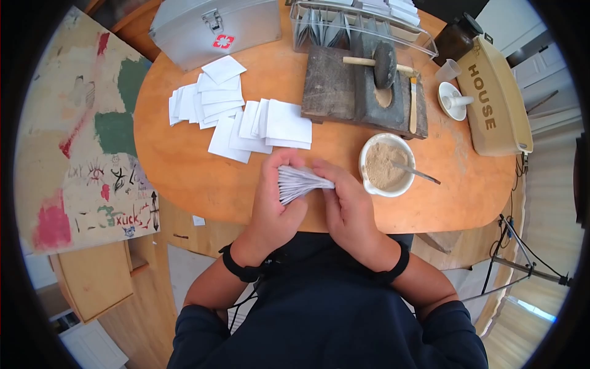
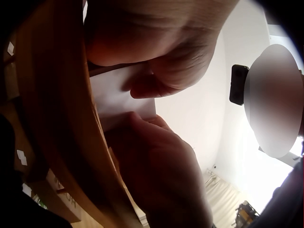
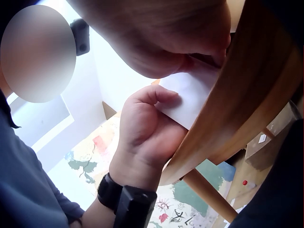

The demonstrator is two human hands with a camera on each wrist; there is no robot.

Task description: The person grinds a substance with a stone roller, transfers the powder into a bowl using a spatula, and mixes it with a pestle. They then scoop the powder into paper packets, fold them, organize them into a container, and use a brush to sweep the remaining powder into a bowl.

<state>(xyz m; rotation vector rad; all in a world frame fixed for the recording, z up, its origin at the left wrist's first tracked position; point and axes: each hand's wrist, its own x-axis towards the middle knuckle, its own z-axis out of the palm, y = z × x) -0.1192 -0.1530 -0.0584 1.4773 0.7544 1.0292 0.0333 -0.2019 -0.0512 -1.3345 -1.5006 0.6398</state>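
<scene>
The left hand (image 1: 276, 206) grasped the left part of a stack (image 1: 301, 183) of white papers, its fingers curled round the far side and its thumb at the near side. The right hand (image 1: 351, 209) grasped the stack's right end, its fingers and thumb closed on it. The papers' edges spread apart toward the left hand and drew together toward the right. The right wrist view showed the left thumb lying on a white paper face. The stack was between the two hands, at the near edge of the desk (image 1: 196, 190).

Beyond the left hand, loose white squares (image 1: 289, 123) lay overlapping on the desk, with more squares farther left, in front of a metal case (image 1: 184, 34) bearing a red and white emblem.

Right of the stack stood a white bowl (image 1: 367, 173) of pale brown powder (image 1: 384, 161), a utensil (image 1: 424, 175) leaning in it with its end over the rim. Behind the bowl was a dark slab (image 1: 329, 86) carrying a wheel (image 1: 385, 61) on a wooden handle (image 1: 358, 61), and a brush (image 1: 413, 111). A clear rack (image 1: 425, 42) stood behind that. Farther right were a small dish (image 1: 450, 114) holding a white pestle (image 1: 461, 101), a cup (image 1: 448, 70), a dark jar (image 1: 456, 38) and a bin (image 1: 501, 117) lettered "HOUSE".
</scene>
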